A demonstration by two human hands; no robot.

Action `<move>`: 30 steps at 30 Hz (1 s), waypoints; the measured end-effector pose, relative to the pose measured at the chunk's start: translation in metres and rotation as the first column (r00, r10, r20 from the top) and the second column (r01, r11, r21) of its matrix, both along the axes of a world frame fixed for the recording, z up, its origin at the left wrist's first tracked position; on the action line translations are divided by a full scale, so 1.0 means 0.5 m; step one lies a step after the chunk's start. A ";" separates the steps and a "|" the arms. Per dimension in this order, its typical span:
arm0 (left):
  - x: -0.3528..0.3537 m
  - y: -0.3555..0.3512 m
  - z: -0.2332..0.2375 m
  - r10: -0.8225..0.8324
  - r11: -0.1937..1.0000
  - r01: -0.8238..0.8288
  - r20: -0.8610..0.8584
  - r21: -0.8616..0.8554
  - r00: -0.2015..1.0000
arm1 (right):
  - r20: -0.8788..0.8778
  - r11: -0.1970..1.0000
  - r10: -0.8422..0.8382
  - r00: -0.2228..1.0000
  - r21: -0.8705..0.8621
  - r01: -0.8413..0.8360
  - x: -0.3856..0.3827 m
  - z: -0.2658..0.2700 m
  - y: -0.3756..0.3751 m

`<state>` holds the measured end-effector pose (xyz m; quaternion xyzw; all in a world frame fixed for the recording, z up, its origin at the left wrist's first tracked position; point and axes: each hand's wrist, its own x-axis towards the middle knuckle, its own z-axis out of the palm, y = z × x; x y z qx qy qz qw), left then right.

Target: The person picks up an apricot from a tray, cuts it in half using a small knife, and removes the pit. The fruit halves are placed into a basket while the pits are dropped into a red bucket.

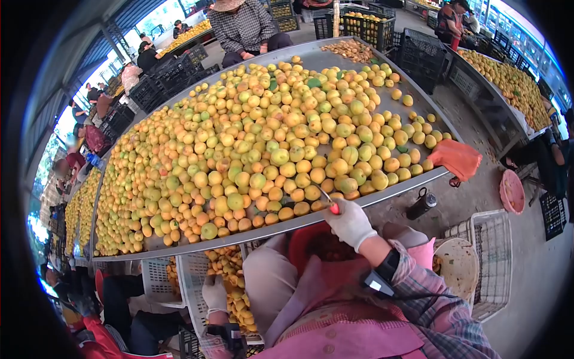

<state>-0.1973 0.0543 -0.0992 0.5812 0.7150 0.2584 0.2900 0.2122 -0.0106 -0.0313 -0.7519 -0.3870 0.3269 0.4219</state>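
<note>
Apricots (233,146), yellow to orange with some greenish ones, lie in a big heap on a metal-rimmed table (287,229) in front of me. My right hand (350,224), in a white glove, is closed round the red handle of a small knife (333,207) at the table's near edge. Its thin blade points up towards the fruit. Low on the left, my left hand (214,294), also gloved, is over the side of a crate (194,284) beside cut apricot halves (236,293). Its fingers look loosely stretched, with nothing visible in them.
An orange-red bag (456,158) hangs over the table's right corner. A dark bottle (421,203) stands on the floor, near a pale crate (493,260) and a round tub (457,269). A red basin (305,245) sits between my knees. Across the table sits a person (242,27).
</note>
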 end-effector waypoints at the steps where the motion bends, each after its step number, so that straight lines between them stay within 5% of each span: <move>1: -0.015 0.000 -0.014 -0.003 0.999 0.008 -0.135 0.033 0.991 | 0.050 0.999 -0.014 0.999 0.050 0.012 0.008 -0.004 0.026; 3: -0.014 0.001 -0.030 0.026 0.998 -0.026 -0.004 0.058 1.000 | 0.100 0.999 -0.031 0.995 0.033 0.028 0.023 -0.013 0.080; 5: -0.025 0.016 -0.087 0.048 0.988 -0.080 0.226 0.131 0.973 | 0.376 0.992 -0.073 0.924 0.126 0.027 0.037 -0.048 0.137; 6: -0.009 0.021 -0.071 0.127 0.992 -0.112 0.412 -0.060 0.902 | 0.381 0.991 -0.065 0.922 0.132 0.015 0.041 -0.055 0.164; 13: 0.150 0.035 0.072 0.022 0.998 0.025 0.645 -0.064 0.764 | 0.430 0.979 -0.039 0.902 -0.165 0.121 0.057 -0.101 0.282; 19: 0.244 0.034 0.156 -0.022 0.995 0.092 0.813 -0.038 0.582 | 0.459 0.926 0.176 0.871 -0.377 0.012 0.042 -0.038 0.269; 21: 0.259 0.039 0.159 -0.028 0.992 0.115 0.792 -0.054 0.610 | 0.415 0.909 0.195 0.889 -0.416 -0.005 0.045 -0.037 0.274; 25: 0.293 0.044 0.156 -0.070 0.983 0.177 0.795 -0.048 0.603 | 0.412 0.954 0.077 0.908 -0.295 0.053 0.045 -0.069 0.271; 28: 0.305 0.047 0.155 -0.073 0.964 0.253 0.833 -0.082 0.548 | 0.390 0.993 -0.109 0.914 0.081 0.084 0.036 -0.090 0.259; 30: 0.321 0.044 0.150 -0.040 0.956 0.274 0.877 -0.106 0.479 | 0.275 0.980 -0.064 0.959 0.199 0.008 0.019 -0.078 0.236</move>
